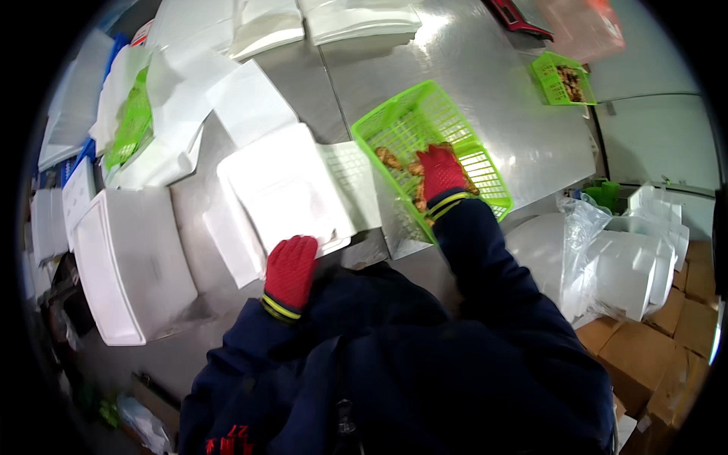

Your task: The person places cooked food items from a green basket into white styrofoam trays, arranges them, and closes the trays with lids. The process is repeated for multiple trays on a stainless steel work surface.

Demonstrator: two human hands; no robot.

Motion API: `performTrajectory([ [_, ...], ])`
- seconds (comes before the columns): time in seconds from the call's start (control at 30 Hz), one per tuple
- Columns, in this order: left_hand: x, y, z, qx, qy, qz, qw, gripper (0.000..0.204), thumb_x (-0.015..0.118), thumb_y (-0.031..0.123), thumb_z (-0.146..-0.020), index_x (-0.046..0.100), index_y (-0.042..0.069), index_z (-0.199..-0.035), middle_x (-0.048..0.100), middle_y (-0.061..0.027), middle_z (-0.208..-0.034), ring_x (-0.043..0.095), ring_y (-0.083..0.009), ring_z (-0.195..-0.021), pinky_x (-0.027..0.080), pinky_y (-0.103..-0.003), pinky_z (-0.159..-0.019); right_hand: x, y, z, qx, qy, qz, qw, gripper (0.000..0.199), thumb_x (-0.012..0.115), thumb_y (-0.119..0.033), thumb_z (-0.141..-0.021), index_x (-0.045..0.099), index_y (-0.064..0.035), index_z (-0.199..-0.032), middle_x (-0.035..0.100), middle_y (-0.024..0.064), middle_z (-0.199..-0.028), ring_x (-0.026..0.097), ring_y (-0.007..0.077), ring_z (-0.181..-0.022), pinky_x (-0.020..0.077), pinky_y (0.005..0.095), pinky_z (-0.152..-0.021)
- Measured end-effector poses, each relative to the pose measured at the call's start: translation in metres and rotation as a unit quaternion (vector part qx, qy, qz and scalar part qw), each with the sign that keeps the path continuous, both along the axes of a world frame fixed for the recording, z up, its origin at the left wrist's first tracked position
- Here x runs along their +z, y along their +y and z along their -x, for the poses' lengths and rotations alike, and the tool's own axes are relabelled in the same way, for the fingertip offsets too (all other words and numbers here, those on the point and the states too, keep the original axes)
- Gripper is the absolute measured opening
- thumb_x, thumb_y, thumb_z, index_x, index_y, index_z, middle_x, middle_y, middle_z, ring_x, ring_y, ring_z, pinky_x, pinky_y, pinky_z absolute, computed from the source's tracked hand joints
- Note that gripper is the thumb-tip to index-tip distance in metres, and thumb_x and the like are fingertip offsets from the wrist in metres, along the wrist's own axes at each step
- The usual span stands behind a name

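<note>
My right hand (441, 171), in a red knit glove, reaches into a bright green slotted plastic basket (474, 136). Its fingers look slightly apart and touch or hover over brown, knobbly pieces like ginger root (388, 158) on the basket's bottom. Part of these pieces is hidden under the hand and sleeve. To the left, a stack of white foam trays (284, 182) lies on the steel table. My left hand (291, 271), gloved alike, lies with outstretched fingers against the stack's near edge and holds nothing that I can see.
A deep white foam box (136, 258) stands at the left, below white sheets and a green net (133, 121). A smaller green basket (563, 80) with brown pieces sits at the far right, near a red scale-like device (519, 19). Cardboard boxes (637, 353) fill the lower right.
</note>
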State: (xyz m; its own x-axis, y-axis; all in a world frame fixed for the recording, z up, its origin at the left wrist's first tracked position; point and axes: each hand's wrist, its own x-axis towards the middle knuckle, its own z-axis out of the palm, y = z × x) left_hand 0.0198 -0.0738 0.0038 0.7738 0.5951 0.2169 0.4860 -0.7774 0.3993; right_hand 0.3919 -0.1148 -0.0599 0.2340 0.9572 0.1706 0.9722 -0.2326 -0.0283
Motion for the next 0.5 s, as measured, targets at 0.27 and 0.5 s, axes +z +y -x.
performTrajectory([
  [0.27,0.02,0.001,0.021,0.069,0.029,-0.025,0.997,0.038,0.074,0.017,-0.072,0.06,0.006,-0.106,0.066,-0.0094,-0.103,0.061,-0.0261,-0.1,0.042,-0.044,-0.095,0.027,0.008,-0.021,-0.003,0.226,0.007,0.974,0.032,0.061,-0.007,-0.076,0.061,-0.0061,-0.108,0.059,0.0202,-0.105,0.057,0.038,-0.098,0.0487,0.0429,-0.083],
  [0.5,0.037,0.025,0.01,0.096,-0.145,0.131,0.976,0.052,0.075,0.01,-0.075,0.056,0.002,-0.123,0.064,-0.0153,-0.108,0.059,-0.0331,-0.104,0.046,-0.039,-0.089,0.124,0.031,0.138,0.352,0.347,-0.082,0.866,0.043,0.07,-0.008,-0.063,0.062,-0.0075,-0.105,0.062,0.012,-0.099,0.058,0.0325,-0.089,0.0483,0.0405,-0.076],
])
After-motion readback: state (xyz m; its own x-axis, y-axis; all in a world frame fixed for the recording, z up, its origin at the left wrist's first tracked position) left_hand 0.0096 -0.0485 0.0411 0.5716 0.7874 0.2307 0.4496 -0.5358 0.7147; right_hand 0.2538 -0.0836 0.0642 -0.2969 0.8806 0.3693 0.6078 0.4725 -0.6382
